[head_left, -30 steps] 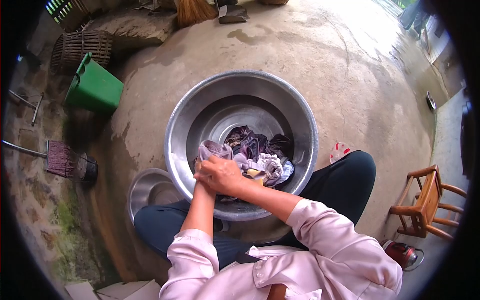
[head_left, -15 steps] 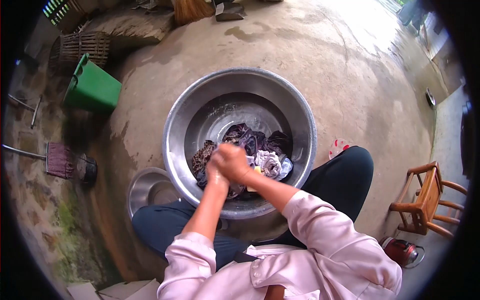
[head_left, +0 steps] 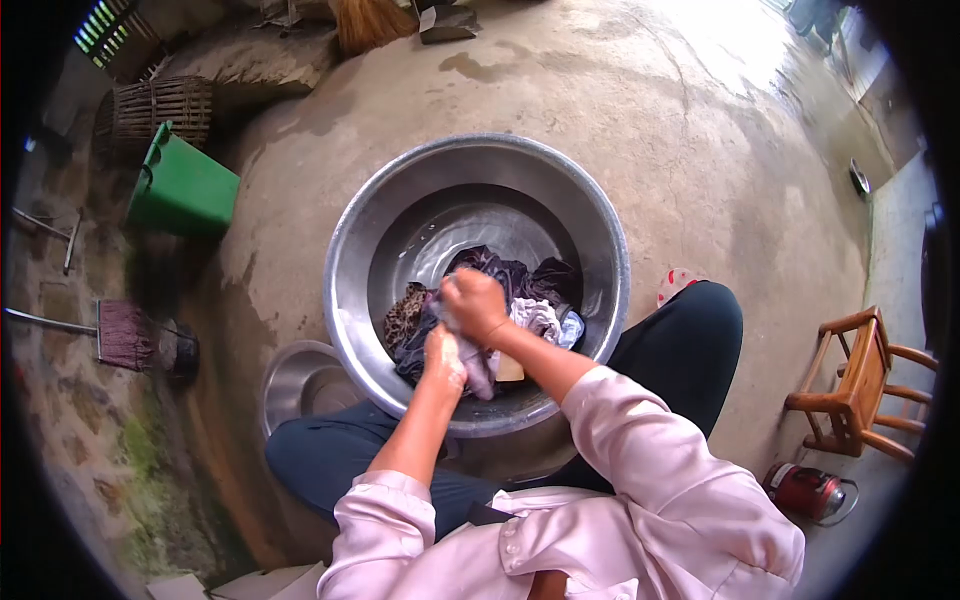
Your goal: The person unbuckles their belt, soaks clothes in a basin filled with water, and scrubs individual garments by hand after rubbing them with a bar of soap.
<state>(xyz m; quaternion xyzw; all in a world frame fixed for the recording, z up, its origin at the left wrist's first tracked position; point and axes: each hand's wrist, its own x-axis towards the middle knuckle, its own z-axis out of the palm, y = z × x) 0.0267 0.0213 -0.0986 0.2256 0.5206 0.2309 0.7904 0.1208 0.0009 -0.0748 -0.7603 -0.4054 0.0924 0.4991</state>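
A large metal basin (head_left: 604, 190) stands between my knees, with water and a heap of wet clothes in it. Over the heap, my right hand (head_left: 475, 302) is closed on a wet greyish-pink cloth (head_left: 480, 372). Lower and to its left, my left hand (head_left: 442, 354) grips the same cloth, with pale suds on the wrist. Around the hands lie dark purple clothes (head_left: 545, 282), a leopard-print piece (head_left: 407, 312), a crumpled pale lilac cloth (head_left: 536, 318) and a light blue one (head_left: 571, 329). A yellowish block (head_left: 510, 368) shows partly beneath my right forearm.
A smaller metal basin (head_left: 284, 385) sits by my left knee. Leftward are a green bin (head_left: 190, 185), a brush with a long handle (head_left: 125, 335) and a wicker basket (head_left: 165, 110). To the right stand a wooden chair (head_left: 862, 385) and a red flask (head_left: 803, 490).
My hands have moved apart from being pressed together; the right is now higher, the left lower. More of the greyish-pink cloth shows between and below them. The view has shifted slightly.
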